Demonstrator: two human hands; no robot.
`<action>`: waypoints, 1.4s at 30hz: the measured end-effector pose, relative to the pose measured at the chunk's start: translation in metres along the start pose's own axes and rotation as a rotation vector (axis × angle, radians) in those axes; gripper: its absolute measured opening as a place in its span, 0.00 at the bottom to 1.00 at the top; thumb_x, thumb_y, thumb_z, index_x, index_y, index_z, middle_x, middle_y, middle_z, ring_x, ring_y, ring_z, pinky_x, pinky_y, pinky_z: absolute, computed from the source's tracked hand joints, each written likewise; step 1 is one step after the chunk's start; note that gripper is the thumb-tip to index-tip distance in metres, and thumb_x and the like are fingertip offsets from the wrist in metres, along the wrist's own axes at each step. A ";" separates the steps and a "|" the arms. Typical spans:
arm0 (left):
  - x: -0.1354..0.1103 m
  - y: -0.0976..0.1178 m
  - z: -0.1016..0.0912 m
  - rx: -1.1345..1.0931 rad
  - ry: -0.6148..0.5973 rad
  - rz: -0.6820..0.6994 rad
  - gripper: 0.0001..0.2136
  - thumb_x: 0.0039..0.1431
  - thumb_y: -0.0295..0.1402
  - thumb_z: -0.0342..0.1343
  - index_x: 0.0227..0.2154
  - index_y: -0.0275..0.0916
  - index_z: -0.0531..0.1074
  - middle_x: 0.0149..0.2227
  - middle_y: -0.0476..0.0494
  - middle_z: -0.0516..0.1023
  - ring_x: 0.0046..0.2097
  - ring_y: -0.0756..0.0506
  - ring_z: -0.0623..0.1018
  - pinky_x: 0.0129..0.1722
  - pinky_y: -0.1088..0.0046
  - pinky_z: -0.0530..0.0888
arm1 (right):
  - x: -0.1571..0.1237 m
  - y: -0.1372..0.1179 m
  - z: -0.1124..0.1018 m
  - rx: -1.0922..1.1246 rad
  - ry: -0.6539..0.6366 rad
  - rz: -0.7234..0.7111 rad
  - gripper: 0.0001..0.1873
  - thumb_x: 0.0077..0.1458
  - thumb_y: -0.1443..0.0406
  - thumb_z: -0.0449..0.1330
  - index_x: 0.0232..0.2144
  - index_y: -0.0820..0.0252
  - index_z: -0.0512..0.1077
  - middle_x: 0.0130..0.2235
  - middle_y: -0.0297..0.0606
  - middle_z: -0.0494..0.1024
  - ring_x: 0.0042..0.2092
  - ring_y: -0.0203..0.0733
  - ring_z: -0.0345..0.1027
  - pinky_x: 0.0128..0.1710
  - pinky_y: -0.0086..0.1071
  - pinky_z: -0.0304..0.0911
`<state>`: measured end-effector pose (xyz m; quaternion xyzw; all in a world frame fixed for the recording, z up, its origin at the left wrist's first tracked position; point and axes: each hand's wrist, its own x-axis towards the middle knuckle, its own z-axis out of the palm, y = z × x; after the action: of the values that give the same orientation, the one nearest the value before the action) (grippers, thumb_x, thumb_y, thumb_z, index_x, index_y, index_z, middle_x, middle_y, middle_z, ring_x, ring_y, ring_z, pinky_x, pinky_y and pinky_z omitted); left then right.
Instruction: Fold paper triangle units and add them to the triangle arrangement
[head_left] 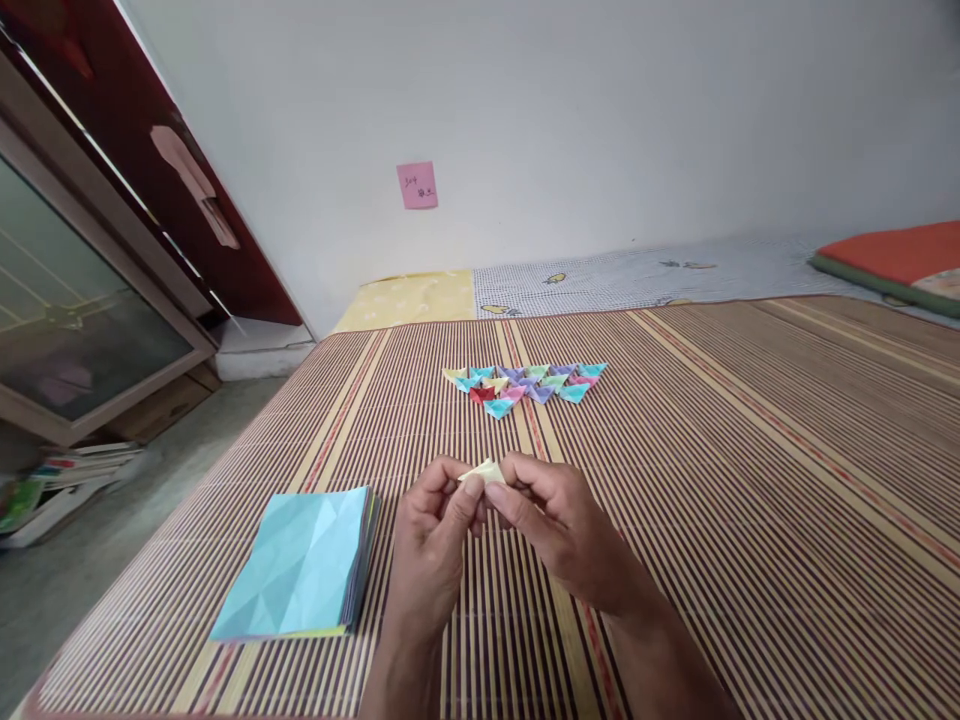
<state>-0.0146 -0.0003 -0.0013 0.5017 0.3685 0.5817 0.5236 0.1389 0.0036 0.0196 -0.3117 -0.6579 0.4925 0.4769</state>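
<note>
Between my two hands is a small pale yellow folded paper piece (486, 470), held above the striped mat. My left hand (435, 525) pinches its left side between thumb and fingers. On the other side my right hand (559, 515) grips it, thumb in front and fingers curled behind. The lower part of the paper is hidden by both thumbs. Just beyond my hands, several small folded paper boats (525, 385) lie in close rows, in blue, purple, green, yellow, pink and red. Left of my left hand rests a stack of creased paper sheets (300, 560), light blue on top.
A striped bamboo mat (712, 520) covers the bed. Patterned cloth (600, 278) shows along the wall, with a folded red and green cushion (892, 260) at the far right. A pink note (417, 186) sticks to the wall. Floor and a glass-fronted cabinet (82, 300) are on the left.
</note>
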 end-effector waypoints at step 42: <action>0.000 0.018 -0.016 0.295 -0.017 0.107 0.02 0.67 0.33 0.59 0.36 0.43 0.74 0.40 0.48 0.76 0.42 0.48 0.76 0.42 0.71 0.71 | 0.000 0.008 -0.010 -0.651 -0.017 -0.163 0.15 0.72 0.61 0.52 0.32 0.57 0.67 0.32 0.35 0.69 0.34 0.40 0.64 0.33 0.35 0.56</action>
<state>-0.0341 -0.0021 0.0121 0.5971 0.4179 0.5441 0.4156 0.1479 0.0094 0.0122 -0.3898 -0.8075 0.2191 0.3847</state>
